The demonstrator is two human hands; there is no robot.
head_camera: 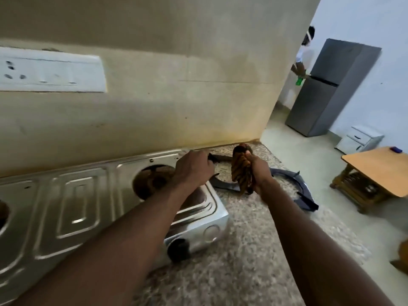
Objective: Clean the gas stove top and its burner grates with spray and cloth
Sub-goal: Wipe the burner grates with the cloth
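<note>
A steel gas stove (84, 202) sits on the speckled counter, its right burner (152, 180) bare of its grate. My left hand (194, 170) grips a dark burner grate (217, 159) held just past the stove's right end. My right hand (259, 173) holds a bunched orange-brown cloth (240, 167) against that grate. A second dark grate (293, 186) lies flat on the counter to the right, partly hidden behind my right hand. No spray bottle shows near me.
The beige wall (176, 85) rises right behind the stove, with a white socket panel (50, 70) at left. Beyond the counter's right edge are a grey fridge (331, 89), another person beside it, a white drawer unit (359, 140) and a wooden table (379, 171).
</note>
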